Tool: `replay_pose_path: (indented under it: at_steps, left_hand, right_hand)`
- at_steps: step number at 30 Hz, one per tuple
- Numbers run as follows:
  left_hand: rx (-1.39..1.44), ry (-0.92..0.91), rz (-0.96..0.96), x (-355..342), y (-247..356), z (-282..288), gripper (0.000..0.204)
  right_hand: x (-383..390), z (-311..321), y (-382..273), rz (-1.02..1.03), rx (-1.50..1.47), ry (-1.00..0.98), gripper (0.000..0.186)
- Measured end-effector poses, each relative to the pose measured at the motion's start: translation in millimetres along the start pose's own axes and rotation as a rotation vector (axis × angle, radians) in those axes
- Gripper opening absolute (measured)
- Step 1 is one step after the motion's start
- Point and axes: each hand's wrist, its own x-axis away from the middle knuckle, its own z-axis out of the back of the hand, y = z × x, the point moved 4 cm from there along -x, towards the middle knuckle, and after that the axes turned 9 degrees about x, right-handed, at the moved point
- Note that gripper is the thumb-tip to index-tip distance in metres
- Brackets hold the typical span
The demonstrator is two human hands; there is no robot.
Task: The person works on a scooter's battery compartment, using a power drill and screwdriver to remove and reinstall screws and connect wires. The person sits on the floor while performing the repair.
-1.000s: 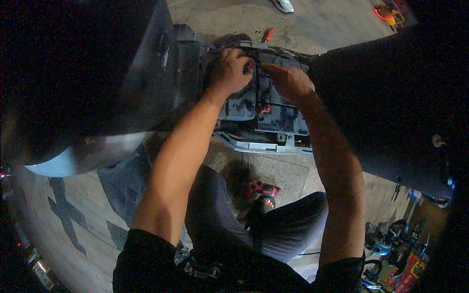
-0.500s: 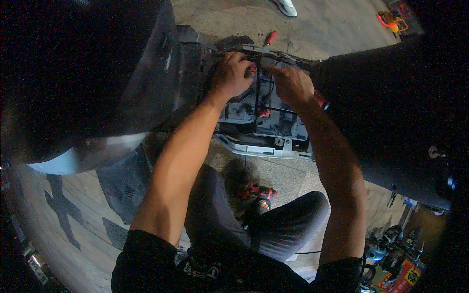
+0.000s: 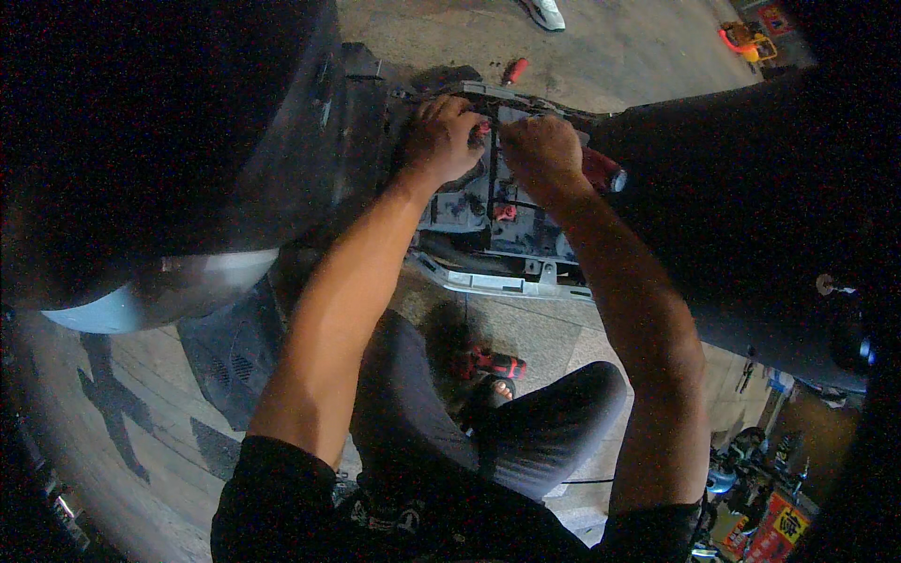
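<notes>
My left hand (image 3: 443, 141) is curled over the upper left of a row of grey battery blocks (image 3: 462, 214), set in the open floor bay of what looks like a scooter. A small red piece (image 3: 481, 129) shows at its thumb; what the fingers grip is hidden. My right hand (image 3: 544, 155) is closed in a fist over the blocks to the right. From behind it juts a dark red tool (image 3: 603, 171) with a rounded end, its front part hidden by the hand. Another red piece (image 3: 506, 213) sits on the blocks below, between both forearms.
A pale frame rail (image 3: 483, 282) edges the bay nearest me. A red and black cordless drill (image 3: 494, 363) lies by my foot. Beyond the bay lies a red-handled screwdriver (image 3: 516, 70). Dark body panels (image 3: 713, 197) rise at both sides. Another person's white shoe (image 3: 544, 14) is at the top.
My right hand has shifted up and left, closer to my left hand, and closed into a tighter fist; the dark red tool moved with it. My left hand stays nearly in place.
</notes>
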Motion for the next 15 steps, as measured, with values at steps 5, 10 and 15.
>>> replay_pose_path:
  at_steps: [5,10,15]
  left_hand:
    - [0.051,0.034,0.023,0.1,-2.9,-5.5,0.032]
    - [0.084,-0.009,0.102,2.2,-5.4,-5.8,0.027]
    - [0.049,0.055,0.092,-1.7,2.0,-7.0,0.023]
  right_hand:
    - [-35.2,-1.4,-17.8,-0.007,0.028,-0.325,0.018]
    - [-8.5,1.7,9.3,0.013,-0.279,-0.098,0.032]
    - [2.9,-50.2,27.6,-0.067,-0.724,-0.022,0.043]
